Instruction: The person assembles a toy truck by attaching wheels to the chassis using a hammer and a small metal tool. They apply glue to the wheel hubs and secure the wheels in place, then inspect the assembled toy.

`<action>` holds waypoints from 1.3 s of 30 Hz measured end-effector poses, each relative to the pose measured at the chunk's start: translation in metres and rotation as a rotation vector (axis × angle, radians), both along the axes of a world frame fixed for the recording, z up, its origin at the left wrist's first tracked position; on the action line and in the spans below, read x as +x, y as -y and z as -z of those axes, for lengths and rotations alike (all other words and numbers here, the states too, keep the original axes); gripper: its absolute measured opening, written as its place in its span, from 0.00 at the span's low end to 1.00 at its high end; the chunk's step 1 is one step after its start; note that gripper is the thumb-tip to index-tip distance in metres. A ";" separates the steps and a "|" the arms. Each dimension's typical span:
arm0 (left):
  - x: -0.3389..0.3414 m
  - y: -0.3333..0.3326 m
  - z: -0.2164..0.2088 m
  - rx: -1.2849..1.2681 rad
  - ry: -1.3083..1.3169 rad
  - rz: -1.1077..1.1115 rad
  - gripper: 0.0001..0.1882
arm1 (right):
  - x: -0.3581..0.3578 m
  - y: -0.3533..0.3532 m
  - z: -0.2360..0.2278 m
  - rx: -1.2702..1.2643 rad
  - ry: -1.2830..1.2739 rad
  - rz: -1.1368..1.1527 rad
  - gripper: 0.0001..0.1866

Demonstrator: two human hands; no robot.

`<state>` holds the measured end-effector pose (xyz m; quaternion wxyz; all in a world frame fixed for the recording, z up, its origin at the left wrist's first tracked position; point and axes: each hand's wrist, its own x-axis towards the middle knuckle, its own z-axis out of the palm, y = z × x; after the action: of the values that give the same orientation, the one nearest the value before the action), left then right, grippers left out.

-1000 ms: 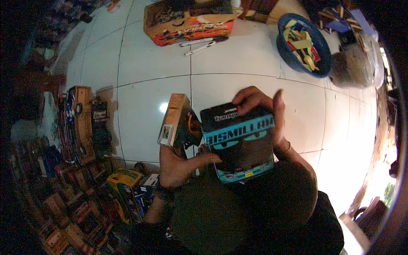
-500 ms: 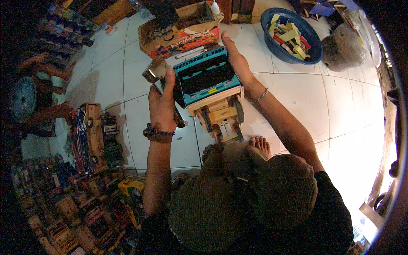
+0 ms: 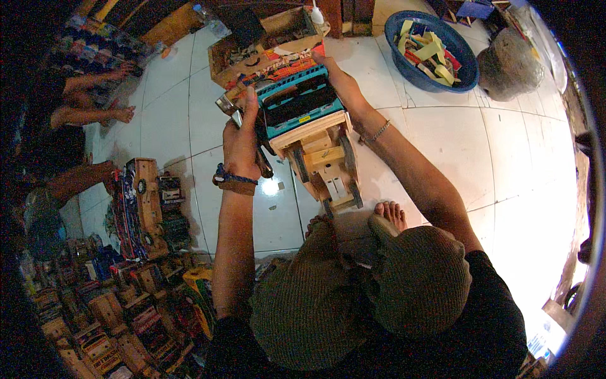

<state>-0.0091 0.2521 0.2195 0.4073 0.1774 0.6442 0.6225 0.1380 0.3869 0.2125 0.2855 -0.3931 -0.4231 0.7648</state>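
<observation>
A wooden toy truck (image 3: 302, 112) is held up between my hands, its teal end with dark panes facing up and its bare wood underside and black wheels tilted toward me. My right hand (image 3: 347, 91) grips its right side, fingers hidden behind it. On the left side, my left hand (image 3: 242, 148) is closed with its thumb upward, pressing near the teal body. What looks like a hammer (image 3: 225, 103) is in that same hand, its metal head showing above the fingers and its dark handle below the palm.
Beyond the truck stands an open cardboard box (image 3: 221, 60) of small parts. A blue basin (image 3: 464, 47) of wood offcuts sits at the far right, beside a greyish lump (image 3: 511, 63). Several toy trucks (image 3: 148, 208) crowd the left floor. Another person's hand (image 3: 123, 114) is at far left.
The toy truck has tipped slightly, showing more of its underside, and shifted a little left with my hands. At far left, the other person's arms have moved and the round object there has gone from view.
</observation>
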 end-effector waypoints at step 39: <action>0.044 0.232 0.010 -0.300 0.107 0.456 0.31 | 0.091 0.109 -0.002 0.278 -0.263 -0.186 0.42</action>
<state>0.0348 0.0200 0.2094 0.5920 0.2226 0.6503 0.4208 0.2295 0.2781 0.2142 0.3180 -0.2059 -0.5181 0.7669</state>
